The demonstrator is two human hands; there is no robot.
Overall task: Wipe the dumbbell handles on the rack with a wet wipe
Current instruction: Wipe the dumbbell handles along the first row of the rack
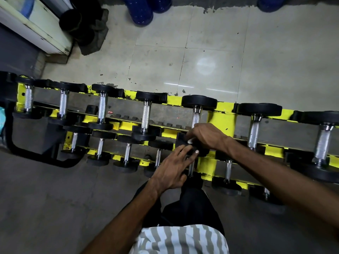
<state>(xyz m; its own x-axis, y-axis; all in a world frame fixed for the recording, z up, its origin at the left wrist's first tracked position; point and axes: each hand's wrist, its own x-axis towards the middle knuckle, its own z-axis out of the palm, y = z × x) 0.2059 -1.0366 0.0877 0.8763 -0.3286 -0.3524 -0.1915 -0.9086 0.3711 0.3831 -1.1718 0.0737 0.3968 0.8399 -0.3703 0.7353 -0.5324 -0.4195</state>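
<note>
Gripping wet wipe [190, 140], right hand [207, 136], left hand [174, 167] just below

Dumbbells [146, 116] lie side by side on the rack [222, 121], floor [201, 52] behind

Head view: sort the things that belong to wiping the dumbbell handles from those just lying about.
In the job: wet wipe held by the right hand; left hand touching a dumbbell end; dumbbell handles; yellow rack.
Lying about: blue containers; dark cloth; white cabinet.
</note>
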